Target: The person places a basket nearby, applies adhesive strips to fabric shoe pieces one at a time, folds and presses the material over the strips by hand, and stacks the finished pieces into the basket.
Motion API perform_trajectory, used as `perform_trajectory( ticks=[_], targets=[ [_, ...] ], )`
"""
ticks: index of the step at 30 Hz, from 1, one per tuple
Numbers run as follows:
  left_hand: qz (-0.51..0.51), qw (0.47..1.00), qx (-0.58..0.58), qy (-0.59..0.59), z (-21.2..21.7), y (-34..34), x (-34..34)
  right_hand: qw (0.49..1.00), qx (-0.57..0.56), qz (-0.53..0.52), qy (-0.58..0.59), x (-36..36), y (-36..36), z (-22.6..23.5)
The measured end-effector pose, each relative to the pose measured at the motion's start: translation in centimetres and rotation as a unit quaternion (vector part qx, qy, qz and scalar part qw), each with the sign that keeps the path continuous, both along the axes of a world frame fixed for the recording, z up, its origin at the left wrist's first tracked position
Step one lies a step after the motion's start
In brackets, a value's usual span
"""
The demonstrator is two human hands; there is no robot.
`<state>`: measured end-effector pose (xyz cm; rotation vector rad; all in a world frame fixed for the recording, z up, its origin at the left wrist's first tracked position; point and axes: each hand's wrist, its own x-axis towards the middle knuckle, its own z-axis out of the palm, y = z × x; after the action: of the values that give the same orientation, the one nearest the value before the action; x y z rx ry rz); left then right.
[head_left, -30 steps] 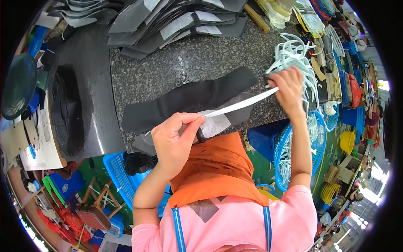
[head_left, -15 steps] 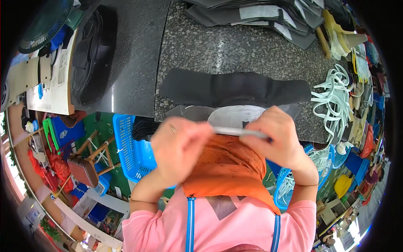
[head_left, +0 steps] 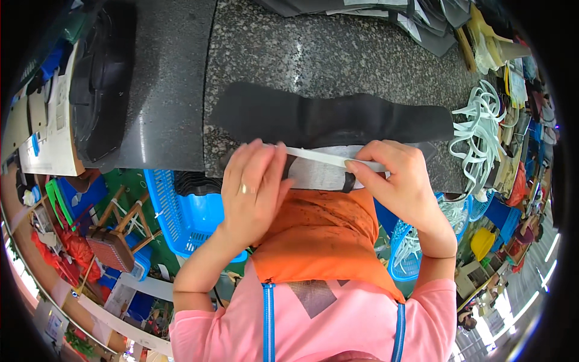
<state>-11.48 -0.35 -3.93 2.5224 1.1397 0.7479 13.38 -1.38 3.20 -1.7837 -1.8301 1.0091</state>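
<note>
A narrow white strip (head_left: 319, 157) spans the gap between my two hands, above the near edge of the worktop. At its right end, my right hand (head_left: 399, 181) pinches it between thumb and fingers. My left hand (head_left: 252, 188) has its fingers stretched out, their tips at the strip's left end and the thumb apart. Under the strip lies a dark piece with a pale grey-white patch (head_left: 316, 176), partly covered by my hands. Just beyond it, a long black shaped piece (head_left: 344, 120) lies flat across the worktop.
The speckled stone worktop (head_left: 259, 57) holds stacked dark pieces (head_left: 422, 24) at the back right and pale loose strips (head_left: 479, 130) at its right edge. A black moulded item (head_left: 102, 90) lies left. Blue baskets (head_left: 166, 211) (head_left: 405, 265) stand below on both sides.
My left hand has gone from closed at the strip's end to fingers stretched out. The strip has moved up slightly, and the view has shifted a little.
</note>
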Motion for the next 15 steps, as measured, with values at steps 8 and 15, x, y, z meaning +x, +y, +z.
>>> perform_trajectory(
  ticks=[8,15],
  targets=[
    [0.001,0.994,-0.001,0.108,2.3,0.5,1.5,0.99,-0.017,0.01,-0.137,1.6,1.4,-0.4],
    [-0.124,0.986,-0.028,-0.106,-0.3,-0.9,6.1,0.995,-0.069,-0.018,0.063,4.0,-1.4,1.9]
  ],
)
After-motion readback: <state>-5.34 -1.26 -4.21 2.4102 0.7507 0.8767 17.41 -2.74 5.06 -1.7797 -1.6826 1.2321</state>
